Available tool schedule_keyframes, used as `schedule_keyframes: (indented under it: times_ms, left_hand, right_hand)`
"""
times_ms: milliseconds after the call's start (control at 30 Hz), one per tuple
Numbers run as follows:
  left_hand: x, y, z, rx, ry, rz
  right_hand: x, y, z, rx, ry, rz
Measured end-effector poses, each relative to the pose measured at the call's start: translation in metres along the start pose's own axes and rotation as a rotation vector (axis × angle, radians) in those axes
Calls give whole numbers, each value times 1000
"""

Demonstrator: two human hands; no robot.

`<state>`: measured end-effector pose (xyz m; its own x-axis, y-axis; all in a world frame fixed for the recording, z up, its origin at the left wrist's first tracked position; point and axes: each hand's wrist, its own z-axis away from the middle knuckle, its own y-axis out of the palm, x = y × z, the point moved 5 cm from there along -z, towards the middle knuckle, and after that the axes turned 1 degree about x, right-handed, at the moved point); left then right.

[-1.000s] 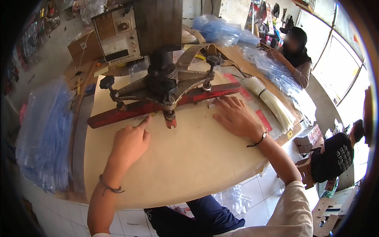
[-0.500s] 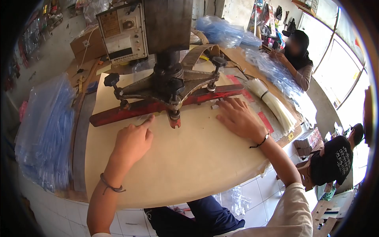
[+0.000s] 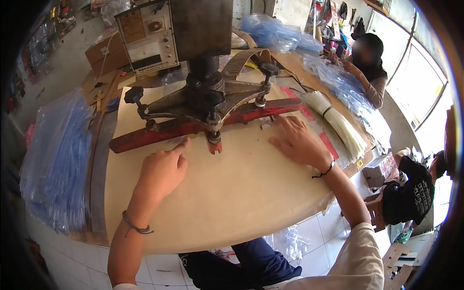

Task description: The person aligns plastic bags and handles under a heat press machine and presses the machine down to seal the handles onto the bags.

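Note:
A long red bar (image 3: 169, 129) hangs under a dark metal press head (image 3: 205, 94), low over a tan sheet (image 3: 232, 193) on the table. My left hand (image 3: 162, 171) rests on the sheet in front of the bar's left half; its index finger points out toward the bar, the other fingers curl under, and nothing shows in it. Spread flat, my right hand (image 3: 303, 145) lies near the bar's right end, beside a small pale piece (image 3: 265, 126). Whatever lies beneath the bar is mostly hidden.
Stacked clear bluish plastic (image 3: 55, 159) lies at the left. A control box (image 3: 147, 37) stands behind. On the right are a bundle of whitish strips (image 3: 338, 126) and more plastic (image 3: 333, 84). One person (image 3: 369, 67) sits at the back right; another (image 3: 411, 188) is at the far right.
My right hand has shifted slightly right, away from the small pale piece. My left hand has barely moved. The person at the far right has changed posture.

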<state>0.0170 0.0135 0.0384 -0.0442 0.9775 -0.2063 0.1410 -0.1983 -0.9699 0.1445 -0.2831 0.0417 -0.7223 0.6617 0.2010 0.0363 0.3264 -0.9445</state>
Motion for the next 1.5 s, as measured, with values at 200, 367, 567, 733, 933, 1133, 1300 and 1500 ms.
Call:
schedule_keyframes:
  times_ms: [200,367,567,733,933,1133,1300,1500]
  left_hand:
    - [0,1,-1,-4,2,6]
    - [-1,0,-1,-8,21,6]
    - [-6,-2,-1,23,3,-21]
    - [-7,-3,-1,23,-13,-43]
    - [-5,3,-2,17,1,-138]
    - [-5,7,-1,-6,15,-167]
    - [-10,12,3,-62,59,-386]
    - [-11,17,2,-38,48,-419]
  right_hand:
    - [1,-1,0,11,13,-32]
    - [0,-1,2,-9,-13,-35]
    - [-3,4,2,-52,-47,13]
    - [-3,2,-3,-36,-24,-2]
    - [-1,2,-3,-64,-42,32]
    - [-4,6,-3,-74,-68,69]
    - [-4,7,-3,-67,-59,31]
    - [-3,6,-4,-62,-49,22]
